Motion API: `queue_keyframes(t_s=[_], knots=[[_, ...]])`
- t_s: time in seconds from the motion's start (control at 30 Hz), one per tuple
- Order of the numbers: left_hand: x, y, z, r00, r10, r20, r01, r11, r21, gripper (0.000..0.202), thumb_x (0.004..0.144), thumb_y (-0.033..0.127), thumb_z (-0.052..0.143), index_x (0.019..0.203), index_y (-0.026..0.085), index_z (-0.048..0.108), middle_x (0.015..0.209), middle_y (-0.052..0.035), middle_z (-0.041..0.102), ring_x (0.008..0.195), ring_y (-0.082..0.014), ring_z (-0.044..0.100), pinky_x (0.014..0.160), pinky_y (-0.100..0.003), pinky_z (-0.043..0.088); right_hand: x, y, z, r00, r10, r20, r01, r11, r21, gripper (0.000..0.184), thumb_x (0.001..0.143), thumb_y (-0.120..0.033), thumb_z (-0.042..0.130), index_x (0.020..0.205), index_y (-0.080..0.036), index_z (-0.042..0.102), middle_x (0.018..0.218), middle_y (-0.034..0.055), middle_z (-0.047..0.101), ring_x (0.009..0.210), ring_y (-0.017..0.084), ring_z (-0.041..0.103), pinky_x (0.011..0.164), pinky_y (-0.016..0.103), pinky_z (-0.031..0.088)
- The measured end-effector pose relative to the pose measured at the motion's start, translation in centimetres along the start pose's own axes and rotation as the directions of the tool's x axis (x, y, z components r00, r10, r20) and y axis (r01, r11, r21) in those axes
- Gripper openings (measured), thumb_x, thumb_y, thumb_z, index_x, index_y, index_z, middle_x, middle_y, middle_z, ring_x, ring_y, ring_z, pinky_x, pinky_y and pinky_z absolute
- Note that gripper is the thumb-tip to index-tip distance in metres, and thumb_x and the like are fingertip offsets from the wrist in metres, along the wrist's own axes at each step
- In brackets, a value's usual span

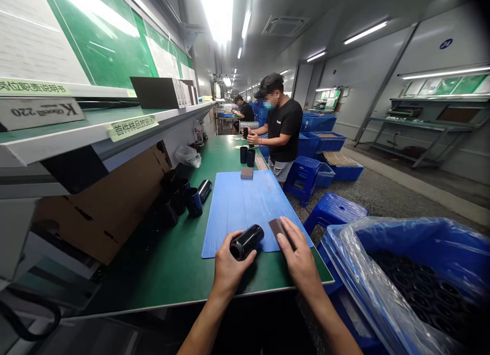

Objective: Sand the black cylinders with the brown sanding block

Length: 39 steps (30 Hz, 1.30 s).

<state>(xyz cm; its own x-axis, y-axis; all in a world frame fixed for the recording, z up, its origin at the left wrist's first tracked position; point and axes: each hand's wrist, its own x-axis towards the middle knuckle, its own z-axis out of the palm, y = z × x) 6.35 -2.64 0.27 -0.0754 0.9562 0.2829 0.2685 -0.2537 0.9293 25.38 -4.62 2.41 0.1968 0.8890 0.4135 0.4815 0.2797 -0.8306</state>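
My left hand [234,260] is closed around a glossy black cylinder [248,241], which lies tilted in the grip with its near end showing a round opening. To the right, apart from the cylinder, my right hand [296,250] grips a brown sanding block [276,229] between thumb and fingers. Both hands are over the near part of a blue mat [245,202] on the green table. A second brown block [247,173] lies at the mat's far edge. Left of the mat are several black cylinders, one upright [194,202] and one on its side [205,190].
A co-worker [284,122] stands at the table's far right side, holding a dark piece near two black cylinders [247,157]. At right, a plastic-lined blue bin [344,242] holds many black parts. Blue stools [337,209] stand behind it. A shelf [103,133] overhangs the left side.
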Motion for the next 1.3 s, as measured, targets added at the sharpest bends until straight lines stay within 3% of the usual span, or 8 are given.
queue_keyframes(t_s=[0.13, 0.23, 0.37, 0.5, 0.6, 0.9, 1.17, 1.3], knots=[[-0.1, -0.6, 0.1, 0.999, -0.037, -0.004, 0.037, 0.998, -0.049, 0.046, 0.073, 0.026, 0.079, 0.117, 0.019, 0.066, 0.112, -0.0085, 0.075, 0.103, -0.0244, 0.071, 0.094, -0.037, 0.056, -2.4, -2.6, 1.9, 0.951, -0.272, 0.148, 0.301, 0.923, -0.240, 0.051, 0.100, -0.031, 0.050, 0.151, -0.033, 0.044, 0.157, 0.0042, 0.041, 0.145, 0.029, 0.036, 0.116, 0.053, 0.035], [-0.2, -0.9, 0.2, 0.999, -0.045, -0.002, 0.045, 0.995, -0.092, 0.032, 0.086, 0.024, 0.062, 0.117, 0.019, 0.068, 0.114, -0.0095, 0.075, 0.104, -0.0238, 0.072, 0.093, -0.036, 0.056, -2.8, -4.8, 3.7, 0.884, -0.349, 0.312, 0.443, 0.838, -0.319, 0.055, 0.100, -0.023, 0.047, 0.154, -0.033, 0.038, 0.160, 0.0028, 0.038, 0.147, 0.031, 0.032, 0.109, 0.053, 0.041], [-0.2, -0.6, 0.1, 0.998, -0.044, 0.040, 0.045, 0.999, -0.022, 0.037, 0.082, 0.026, 0.068, 0.119, 0.019, 0.067, 0.112, -0.0084, 0.076, 0.097, -0.0249, 0.073, 0.085, -0.034, 0.058, -2.3, -5.5, 4.7, 0.922, -0.246, 0.300, 0.356, 0.845, -0.400, 0.050, 0.102, -0.022, 0.041, 0.150, -0.033, 0.044, 0.157, 0.0029, 0.043, 0.143, 0.031, 0.039, 0.104, 0.057, 0.044], [0.0, -0.2, 0.2, 0.996, -0.074, 0.042, 0.076, 0.996, -0.054, 0.036, 0.082, 0.025, 0.069, 0.117, 0.017, 0.069, 0.110, -0.0087, 0.077, 0.097, -0.0252, 0.074, 0.088, -0.033, 0.058, -3.0, -5.0, 4.7, 0.925, -0.279, 0.257, 0.367, 0.828, -0.423, 0.055, 0.100, -0.021, 0.042, 0.154, -0.032, 0.038, 0.158, 0.0043, 0.040, 0.144, 0.031, 0.037, 0.101, 0.051, 0.046], [0.2, -0.1, 0.3, 0.997, -0.062, 0.043, 0.064, 0.997, -0.038, 0.035, 0.082, 0.025, 0.068, 0.116, 0.018, 0.070, 0.110, -0.0086, 0.077, 0.095, -0.0251, 0.074, 0.086, -0.033, 0.058, -3.2, -5.1, 5.1, 0.943, -0.251, 0.217, 0.325, 0.828, -0.457, 0.051, 0.101, -0.020, 0.041, 0.150, -0.030, 0.044, 0.156, 0.0053, 0.043, 0.142, 0.032, 0.040, 0.101, 0.053, 0.045], [0.1, 0.1, 0.2, 0.995, -0.073, 0.067, 0.077, 0.996, -0.049, 0.038, 0.082, 0.024, 0.067, 0.119, 0.016, 0.068, 0.112, -0.0091, 0.076, 0.095, -0.0245, 0.074, 0.082, -0.030, 0.058, -2.8, -5.2, 5.1, 0.946, -0.213, 0.246, 0.308, 0.828, -0.468, 0.048, 0.102, -0.020, 0.040, 0.148, -0.031, 0.047, 0.156, 0.0025, 0.044, 0.142, 0.029, 0.039, 0.105, 0.051, 0.042], [0.2, 0.3, 0.3, 0.996, -0.068, 0.053, 0.070, 0.996, -0.052, 0.039, 0.081, 0.024, 0.066, 0.119, 0.016, 0.069, 0.114, -0.0091, 0.076, 0.096, -0.0245, 0.073, 0.090, -0.031, 0.056, -3.0, -5.2, 5.2, 0.947, -0.217, 0.236, 0.308, 0.822, -0.479, 0.049, 0.101, -0.021, 0.041, 0.149, -0.032, 0.045, 0.156, 0.0023, 0.044, 0.142, 0.030, 0.040, 0.103, 0.052, 0.045], [0.2, 0.3, 0.3, 0.995, -0.081, 0.059, 0.086, 0.992, -0.094, 0.037, 0.082, 0.024, 0.062, 0.118, 0.016, 0.069, 0.115, -0.0094, 0.076, 0.105, -0.0258, 0.072, 0.093, -0.032, 0.056, -3.1, -4.6, 5.4, 0.921, -0.303, 0.243, 0.385, 0.802, -0.458, 0.057, 0.099, -0.021, 0.045, 0.154, -0.033, 0.037, 0.157, 0.0028, 0.042, 0.143, 0.031, 0.040, 0.097, 0.048, 0.049]])
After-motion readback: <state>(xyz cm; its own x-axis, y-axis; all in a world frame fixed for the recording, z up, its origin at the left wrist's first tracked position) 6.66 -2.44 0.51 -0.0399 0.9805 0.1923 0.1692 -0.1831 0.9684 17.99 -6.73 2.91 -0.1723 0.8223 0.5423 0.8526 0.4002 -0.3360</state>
